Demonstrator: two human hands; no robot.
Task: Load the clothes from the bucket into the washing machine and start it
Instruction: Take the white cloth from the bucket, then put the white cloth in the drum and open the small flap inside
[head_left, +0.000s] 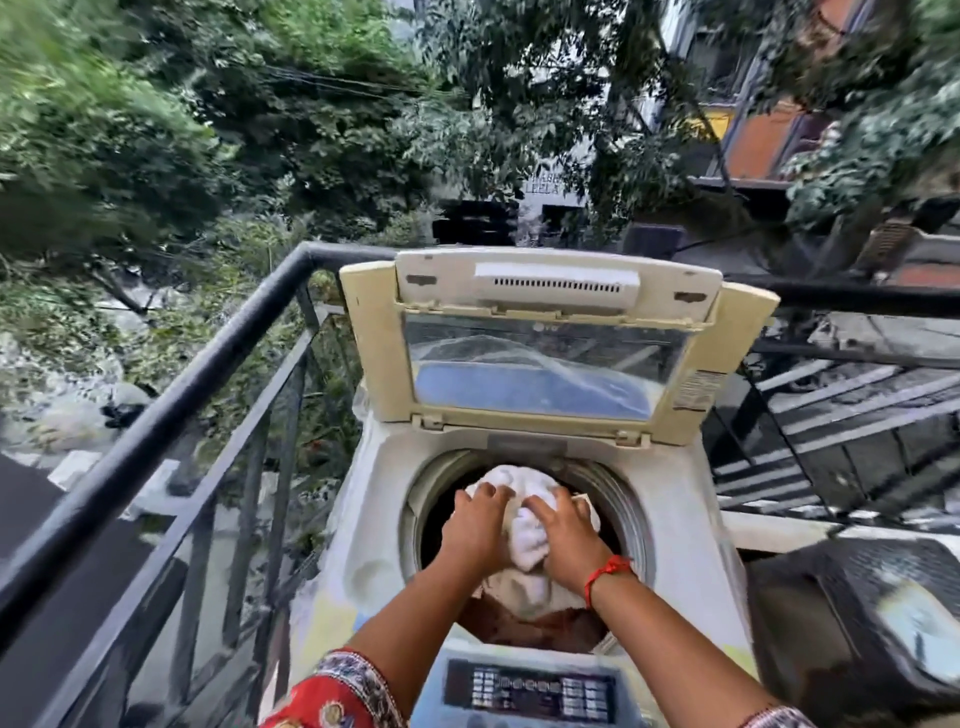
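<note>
A cream top-loading washing machine (374, 551) stands in front of me with its lid (556, 332) raised upright. A white cloth (527, 535) fills the round drum opening, and darker brown cloth (540, 631) lies under it near the front. My left hand (475, 525) and my right hand (566, 540) both press down on the white cloth, fingers curled into it. A red thread circles my right wrist. The control panel (530, 691) with its buttons sits at the machine's near edge. No bucket is in view.
A black metal railing (171, 405) runs along the left and behind the machine, with trees and a drop beyond it. A dark object with a shiny surface (872, 618) stands close on the right. Metal stairs (841, 415) lie behind on the right.
</note>
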